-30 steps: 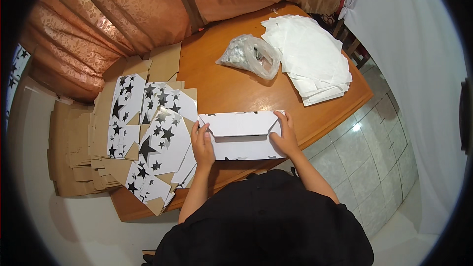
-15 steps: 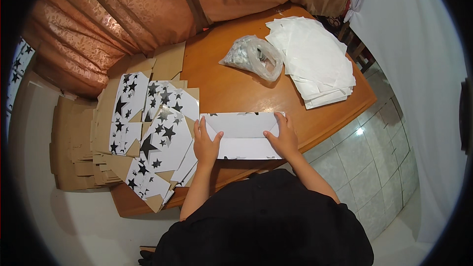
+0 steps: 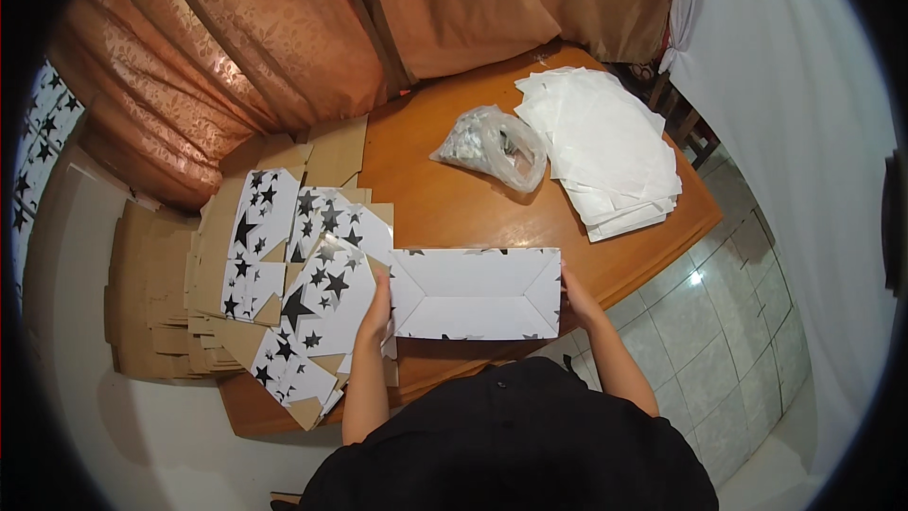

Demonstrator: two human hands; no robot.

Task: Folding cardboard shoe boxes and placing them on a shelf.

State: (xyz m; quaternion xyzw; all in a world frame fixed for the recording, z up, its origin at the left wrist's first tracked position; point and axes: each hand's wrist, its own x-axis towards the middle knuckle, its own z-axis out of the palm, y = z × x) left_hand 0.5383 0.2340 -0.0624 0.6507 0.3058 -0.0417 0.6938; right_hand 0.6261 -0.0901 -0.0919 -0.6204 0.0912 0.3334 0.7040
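Observation:
A white paper bag [image 3: 476, 286] with black stars along its edges stands between my hands at the table's near edge. Its flat rectangular base faces up, with diagonal folds running to the corners. My left hand [image 3: 376, 310] grips its left side, the palm against the side and the fingers partly hidden. On the opposite side, my right hand [image 3: 579, 299] clasps the bag, with most fingers out of sight behind it.
Flattened star-printed pieces [image 3: 331, 295] and brown cardboard [image 3: 151, 289] are heaped on the left. Beyond the bag, a clear plastic bag [image 3: 473, 142] with unclear contents sits on the wooden table [image 3: 407, 161]. A stack of white sheets [image 3: 605, 147] lies far right.
My hands have moved off the base's upper face to the bag's two sides. The base now shows whole, lower in view, while the table and its contents also appear lower.

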